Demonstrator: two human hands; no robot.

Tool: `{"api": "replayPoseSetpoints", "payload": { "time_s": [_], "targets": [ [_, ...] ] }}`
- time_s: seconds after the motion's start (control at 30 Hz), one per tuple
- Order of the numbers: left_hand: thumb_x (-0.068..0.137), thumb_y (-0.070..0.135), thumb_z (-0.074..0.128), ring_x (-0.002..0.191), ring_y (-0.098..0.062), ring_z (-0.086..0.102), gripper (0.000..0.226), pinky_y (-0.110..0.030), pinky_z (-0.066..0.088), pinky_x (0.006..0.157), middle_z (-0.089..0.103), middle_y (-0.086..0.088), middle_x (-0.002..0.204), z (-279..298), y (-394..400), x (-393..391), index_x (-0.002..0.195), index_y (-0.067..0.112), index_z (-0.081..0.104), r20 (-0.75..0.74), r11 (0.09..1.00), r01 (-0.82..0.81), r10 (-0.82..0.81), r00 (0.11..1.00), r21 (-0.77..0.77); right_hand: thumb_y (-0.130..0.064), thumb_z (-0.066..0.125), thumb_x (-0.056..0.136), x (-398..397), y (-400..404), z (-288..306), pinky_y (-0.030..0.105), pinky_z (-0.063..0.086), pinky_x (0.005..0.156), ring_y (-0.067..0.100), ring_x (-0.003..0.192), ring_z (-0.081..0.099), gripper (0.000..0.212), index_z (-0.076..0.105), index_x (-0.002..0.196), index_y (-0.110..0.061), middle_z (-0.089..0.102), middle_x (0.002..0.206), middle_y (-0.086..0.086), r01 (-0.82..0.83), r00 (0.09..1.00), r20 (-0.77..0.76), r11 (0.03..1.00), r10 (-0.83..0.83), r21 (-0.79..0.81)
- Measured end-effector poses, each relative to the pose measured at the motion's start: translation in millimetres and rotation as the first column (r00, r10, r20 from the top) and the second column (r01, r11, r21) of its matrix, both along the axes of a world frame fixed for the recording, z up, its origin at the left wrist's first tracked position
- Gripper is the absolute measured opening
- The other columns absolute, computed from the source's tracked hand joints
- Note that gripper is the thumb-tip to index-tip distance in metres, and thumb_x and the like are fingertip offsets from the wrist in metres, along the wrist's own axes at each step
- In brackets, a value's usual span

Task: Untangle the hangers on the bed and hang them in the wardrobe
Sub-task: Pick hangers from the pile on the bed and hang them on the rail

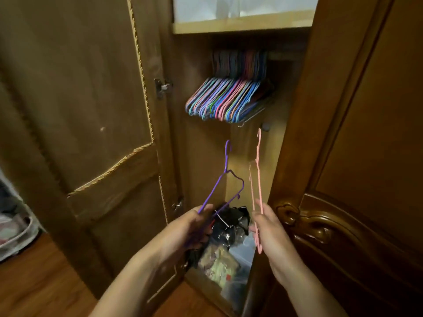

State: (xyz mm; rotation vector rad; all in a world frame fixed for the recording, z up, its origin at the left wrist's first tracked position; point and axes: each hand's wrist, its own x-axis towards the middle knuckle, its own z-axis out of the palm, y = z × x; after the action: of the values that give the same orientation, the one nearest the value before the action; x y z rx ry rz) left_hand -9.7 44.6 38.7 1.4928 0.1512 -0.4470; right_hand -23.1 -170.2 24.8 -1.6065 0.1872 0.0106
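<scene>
I stand before an open wooden wardrobe (283,143). My left hand (194,227) grips a purple wire hanger (225,179) by its lower bar, hook pointing up. My right hand (266,227) pinches a pink wire hanger (258,170), seen edge-on and upright, hook at the top. Both hangers are held apart, below a dense row of several coloured hangers (229,99) hanging from the rail inside the wardrobe. The bed is not in view.
The left wardrobe door (80,110) stands open with hinges on its edge; the carved right door (366,179) is open too. A shelf (242,25) lies above the rail. Bags and a clear plastic box (229,252) fill the wardrobe bottom. Wooden floor (45,282) lies below.
</scene>
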Motion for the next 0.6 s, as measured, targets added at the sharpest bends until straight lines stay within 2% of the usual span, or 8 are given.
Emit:
{"api": "replayPoseSetpoints", "payload": {
  "time_s": [0.07, 0.17, 0.27, 0.37, 0.5, 0.6],
  "targets": [
    [0.097, 0.019, 0.034, 0.073, -0.023, 0.06, 0.046, -0.034, 0.046, 0.066, 0.069, -0.011, 0.082, 4, -2, 24, 0.126, 0.039, 0.063, 0.013, 0.999, 0.047, -0.047, 0.999, -0.021, -0.039, 0.044, 0.103, 9, 1, 4, 0.033, 0.039, 0.087, 0.011, 0.101, 0.047, 0.036, 0.045, 0.135, -0.056, 0.05, 0.12, -0.007, 0.025, 1.0, 0.0, 1.0, -0.025, -0.005],
    [0.099, 0.026, 0.036, 0.079, -0.022, 0.062, 0.042, -0.032, 0.048, 0.074, 0.066, -0.008, 0.082, 10, -2, 54, 0.112, 0.042, 0.072, 0.069, 0.992, 0.113, -0.109, 0.992, -0.057, -0.046, 0.041, 0.102, 29, 8, 8, 0.034, 0.044, 0.092, 0.011, 0.105, 0.047, 0.035, 0.043, 0.135, -0.058, 0.046, 0.117, -0.009, 0.118, 0.992, 0.044, 0.993, -0.117, -0.015],
    [0.101, 0.027, 0.035, 0.073, -0.018, 0.062, 0.041, -0.026, 0.05, 0.063, 0.063, -0.007, 0.082, 23, -3, 89, 0.112, 0.041, 0.072, 0.121, 0.98, 0.176, -0.165, 0.979, -0.088, -0.045, 0.041, 0.103, 58, 19, 16, 0.048, 0.041, 0.11, 0.014, 0.124, 0.051, 0.038, 0.044, 0.14, -0.05, 0.047, 0.138, -0.017, 0.246, 0.965, 0.106, 0.968, -0.24, -0.056],
    [0.103, 0.027, 0.036, 0.073, -0.019, 0.06, 0.037, -0.024, 0.048, 0.058, 0.061, -0.01, 0.085, 43, -6, 133, 0.119, 0.039, 0.067, 0.194, 0.969, 0.225, -0.204, 0.96, -0.097, -0.049, 0.044, 0.099, 97, 32, 35, 0.05, 0.039, 0.112, 0.019, 0.131, 0.05, 0.043, 0.048, 0.141, -0.043, 0.046, 0.148, -0.011, 0.385, 0.909, 0.195, 0.921, -0.368, -0.057],
    [0.102, 0.03, 0.039, 0.074, -0.02, 0.056, 0.032, -0.028, 0.044, 0.06, 0.057, -0.011, 0.086, 83, -19, 184, 0.123, 0.038, 0.063, 0.309, 0.945, 0.303, -0.254, 0.916, -0.122, -0.034, 0.041, 0.105, 141, 36, 74, 0.046, 0.038, 0.114, 0.02, 0.131, 0.05, 0.041, 0.048, 0.145, -0.03, 0.053, 0.142, -0.003, 0.489, 0.844, 0.29, 0.869, -0.451, -0.07],
    [0.103, 0.028, 0.037, 0.072, -0.017, 0.052, 0.032, -0.027, 0.042, 0.059, 0.052, -0.009, 0.085, 111, -39, 211, 0.124, 0.039, 0.058, 0.374, 0.942, 0.325, -0.272, 0.887, -0.087, -0.039, 0.037, 0.105, 166, 31, 100, 0.046, 0.038, 0.113, 0.016, 0.125, 0.052, 0.042, 0.046, 0.146, -0.035, 0.056, 0.132, -0.009, 0.536, 0.823, 0.304, 0.833, -0.479, -0.14]
  ]
}}
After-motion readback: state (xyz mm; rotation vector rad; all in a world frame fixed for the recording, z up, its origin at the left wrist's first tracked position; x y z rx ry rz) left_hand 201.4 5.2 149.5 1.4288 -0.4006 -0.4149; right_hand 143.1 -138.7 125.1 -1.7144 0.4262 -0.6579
